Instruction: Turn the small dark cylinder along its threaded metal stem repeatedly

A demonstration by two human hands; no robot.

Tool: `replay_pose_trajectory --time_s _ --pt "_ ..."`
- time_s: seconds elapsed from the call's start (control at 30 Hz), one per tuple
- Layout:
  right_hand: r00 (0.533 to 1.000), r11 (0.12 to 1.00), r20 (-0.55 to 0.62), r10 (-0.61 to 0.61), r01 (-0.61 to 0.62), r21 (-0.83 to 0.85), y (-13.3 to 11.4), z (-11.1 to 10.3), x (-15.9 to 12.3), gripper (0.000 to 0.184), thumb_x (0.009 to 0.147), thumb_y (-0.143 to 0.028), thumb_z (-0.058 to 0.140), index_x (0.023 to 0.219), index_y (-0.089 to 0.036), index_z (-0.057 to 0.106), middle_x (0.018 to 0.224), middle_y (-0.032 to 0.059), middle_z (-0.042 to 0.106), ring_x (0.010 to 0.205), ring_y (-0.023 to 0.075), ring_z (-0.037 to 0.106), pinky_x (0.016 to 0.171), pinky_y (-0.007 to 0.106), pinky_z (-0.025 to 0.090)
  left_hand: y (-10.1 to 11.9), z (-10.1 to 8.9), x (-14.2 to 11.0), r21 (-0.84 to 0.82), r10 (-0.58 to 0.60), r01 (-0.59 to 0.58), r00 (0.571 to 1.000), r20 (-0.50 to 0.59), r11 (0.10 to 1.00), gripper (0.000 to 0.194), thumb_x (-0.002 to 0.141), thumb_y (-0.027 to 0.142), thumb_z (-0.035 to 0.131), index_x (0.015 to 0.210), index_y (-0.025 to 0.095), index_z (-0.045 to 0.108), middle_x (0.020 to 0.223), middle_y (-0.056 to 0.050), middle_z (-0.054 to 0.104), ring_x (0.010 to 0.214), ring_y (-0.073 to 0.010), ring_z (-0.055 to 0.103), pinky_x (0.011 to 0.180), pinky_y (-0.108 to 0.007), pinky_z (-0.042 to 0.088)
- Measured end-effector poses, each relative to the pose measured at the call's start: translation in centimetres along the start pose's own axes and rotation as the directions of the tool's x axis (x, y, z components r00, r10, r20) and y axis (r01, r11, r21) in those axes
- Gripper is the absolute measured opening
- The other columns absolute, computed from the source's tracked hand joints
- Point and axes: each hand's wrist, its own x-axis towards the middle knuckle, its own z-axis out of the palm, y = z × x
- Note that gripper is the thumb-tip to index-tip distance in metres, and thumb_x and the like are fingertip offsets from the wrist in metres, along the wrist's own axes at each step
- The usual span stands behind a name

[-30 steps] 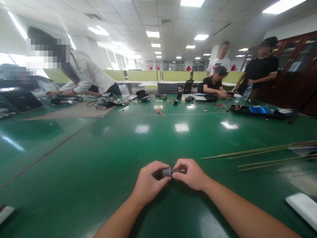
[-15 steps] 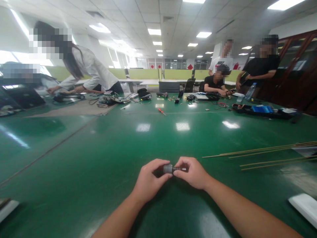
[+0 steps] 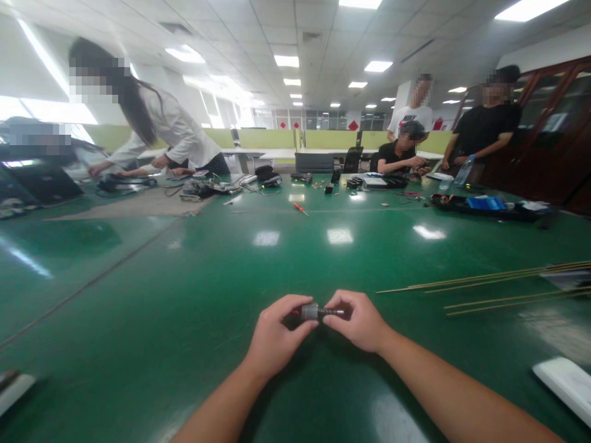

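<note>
A small motor [image 3: 309, 312], with a grey cylindrical body and a dark ridged shaft [image 3: 329, 312], lies level between my hands just above the table. My left hand [image 3: 277, 332] grips the body between thumb and fingertips. A bit of red shows at the body's left end, partly hidden by the fingers. With thumb and index finger curled around it, my right hand [image 3: 360, 321] holds the shaft, whose bright tip points right.
Thin brass-coloured rods [image 3: 489, 280] lie to the right, near a white case [image 3: 563, 384]. Farther off on the green table [image 3: 207, 277] are an orange screwdriver [image 3: 300, 209] and a black tray [image 3: 489, 210]. Several people work around the far side.
The motor has shifted slightly left, and more of its shaft and the red bit at its left end show. Both hands keep nearly the same place. Across the table, people's arms have moved.
</note>
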Motion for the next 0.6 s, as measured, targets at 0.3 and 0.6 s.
replay_pose_trajectory --time_s 0.3,0.6 --pt "1.000 1.000 -0.013 -0.004 0.004 0.010 0.05 -0.02 -0.17 0.008 0.075 -0.022 0.071 0.075 -0.017 0.065 0.068 0.0004 0.063 0.061 0.0140 0.054 0.059 0.025 0.042 -0.04 0.01 -0.04 -0.001 0.028 -0.028 0.999 -0.018 1.000 0.030 0.075 0.019 0.080 0.104 0.026 0.072 0.097 -0.001 0.073 0.083 -0.0164 0.067 0.077 -0.028 0.054" --pt "1.000 1.000 -0.011 -0.006 0.006 0.019 -0.12 -0.06 -0.23 0.009 0.075 -0.023 0.070 0.074 -0.017 0.063 0.067 0.0000 0.061 0.061 0.0142 0.053 0.060 0.025 0.041 0.06 -0.09 -0.11 0.003 0.035 -0.035 0.999 -0.025 0.999 0.029 0.076 0.021 0.079 0.104 0.024 0.073 0.097 -0.003 0.074 0.083 -0.0181 0.068 0.078 -0.030 0.055"
